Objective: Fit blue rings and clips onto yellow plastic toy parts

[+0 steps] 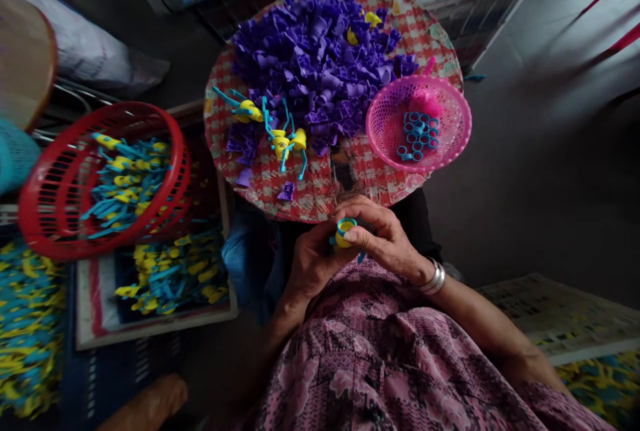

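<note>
Close to my lap, just off the table's near edge, my left hand (311,263) and my right hand (387,239) meet around a small yellow toy body (344,234). A blue ring (347,222) circles its open top, and the right thumb presses on its side. A bit of blue pokes out below the right hand. Fingers hide much of the piece. Beyond the hands, yellow toy bodies with blue limbs (281,144) lie on the table beside a heap of purple plastic pieces (320,64). Loose blue rings (419,132) lie inside a pink basket (384,134).
The round table (315,201) has a red checked cover. At left, a tilted red basket (35,218) and a shallow crate (155,331) hold yellow-and-blue toy parts. A white crate (485,18) stands behind the table, and a pale rack (565,318) lies at right.
</note>
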Demonstrator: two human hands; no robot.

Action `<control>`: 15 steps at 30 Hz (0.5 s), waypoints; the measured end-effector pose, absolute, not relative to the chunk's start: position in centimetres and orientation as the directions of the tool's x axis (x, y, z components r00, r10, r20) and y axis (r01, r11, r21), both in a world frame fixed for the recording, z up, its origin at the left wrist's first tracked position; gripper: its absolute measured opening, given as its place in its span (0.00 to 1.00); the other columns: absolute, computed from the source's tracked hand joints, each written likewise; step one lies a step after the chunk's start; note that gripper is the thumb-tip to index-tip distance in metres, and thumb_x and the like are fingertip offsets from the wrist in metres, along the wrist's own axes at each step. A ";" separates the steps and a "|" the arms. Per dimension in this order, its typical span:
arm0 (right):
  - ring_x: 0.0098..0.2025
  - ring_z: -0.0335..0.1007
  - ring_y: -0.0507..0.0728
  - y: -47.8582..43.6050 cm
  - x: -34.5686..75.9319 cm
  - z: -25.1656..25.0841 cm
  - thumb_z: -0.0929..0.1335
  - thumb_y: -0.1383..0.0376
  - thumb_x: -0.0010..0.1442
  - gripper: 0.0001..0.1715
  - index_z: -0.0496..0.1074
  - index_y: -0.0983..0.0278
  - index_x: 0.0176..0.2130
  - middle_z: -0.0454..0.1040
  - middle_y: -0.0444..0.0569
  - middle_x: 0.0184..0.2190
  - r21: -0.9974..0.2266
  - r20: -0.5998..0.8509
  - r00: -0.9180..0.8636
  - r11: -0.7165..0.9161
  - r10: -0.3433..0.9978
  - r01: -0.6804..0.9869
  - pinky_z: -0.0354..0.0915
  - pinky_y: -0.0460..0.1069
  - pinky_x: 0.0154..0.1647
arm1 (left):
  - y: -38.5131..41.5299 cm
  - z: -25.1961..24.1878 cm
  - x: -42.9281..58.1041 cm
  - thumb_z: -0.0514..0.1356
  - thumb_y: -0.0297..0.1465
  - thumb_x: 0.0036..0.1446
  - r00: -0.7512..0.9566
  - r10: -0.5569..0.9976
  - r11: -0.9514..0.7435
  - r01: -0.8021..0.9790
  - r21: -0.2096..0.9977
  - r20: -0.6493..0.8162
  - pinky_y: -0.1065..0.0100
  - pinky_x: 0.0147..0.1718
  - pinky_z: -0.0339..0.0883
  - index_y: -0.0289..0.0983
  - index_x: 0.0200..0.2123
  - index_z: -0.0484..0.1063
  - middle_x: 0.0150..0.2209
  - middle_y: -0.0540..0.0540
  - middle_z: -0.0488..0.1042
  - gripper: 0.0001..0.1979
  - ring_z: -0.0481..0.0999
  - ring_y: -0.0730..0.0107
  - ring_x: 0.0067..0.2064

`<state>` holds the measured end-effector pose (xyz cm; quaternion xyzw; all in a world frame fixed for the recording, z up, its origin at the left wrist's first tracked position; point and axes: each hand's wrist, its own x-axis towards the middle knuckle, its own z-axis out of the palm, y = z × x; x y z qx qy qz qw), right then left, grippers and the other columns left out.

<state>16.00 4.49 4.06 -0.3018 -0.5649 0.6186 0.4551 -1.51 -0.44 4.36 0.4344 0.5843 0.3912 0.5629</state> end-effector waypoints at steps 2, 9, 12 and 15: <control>0.49 0.77 0.59 4.1 15.6 4.0 0.71 0.43 0.71 0.23 0.82 0.58 0.45 0.81 0.51 0.45 -0.981 0.130 -0.354 0.069 0.926 -0.179 0.73 0.56 0.56 | -0.5 4.7 -1.3 0.77 0.40 0.53 -0.036 0.952 0.305 0.136 0.943 -0.303 0.65 0.34 0.78 0.39 0.43 0.85 0.34 0.48 0.82 0.17 0.79 0.64 0.34; 0.49 0.79 0.60 2.8 14.5 3.4 0.71 0.44 0.71 0.22 0.81 0.58 0.45 0.82 0.51 0.45 -0.992 0.115 -0.198 0.102 0.974 -0.071 0.72 0.58 0.55 | -0.5 4.9 -0.8 0.77 0.40 0.52 -0.118 0.971 0.233 0.258 0.938 -0.208 0.69 0.29 0.73 0.40 0.46 0.87 0.29 0.51 0.80 0.19 0.75 0.69 0.29; 0.49 0.79 0.60 2.5 14.3 3.4 0.70 0.44 0.72 0.21 0.81 0.58 0.46 0.82 0.52 0.46 -0.993 0.116 -0.162 0.108 0.980 -0.055 0.72 0.58 0.55 | -0.5 4.9 -0.6 0.76 0.40 0.52 -0.140 0.970 0.230 0.269 0.935 -0.198 0.70 0.29 0.72 0.39 0.46 0.87 0.29 0.51 0.81 0.19 0.74 0.70 0.29; 0.49 0.79 0.60 2.5 14.2 3.3 0.70 0.46 0.73 0.21 0.81 0.58 0.46 0.82 0.52 0.45 -0.990 0.137 -0.158 0.128 0.978 -0.064 0.72 0.58 0.54 | -0.6 4.8 -0.6 0.75 0.40 0.52 -0.161 0.967 0.235 0.279 0.931 -0.196 0.72 0.28 0.70 0.39 0.45 0.87 0.28 0.52 0.79 0.18 0.73 0.71 0.28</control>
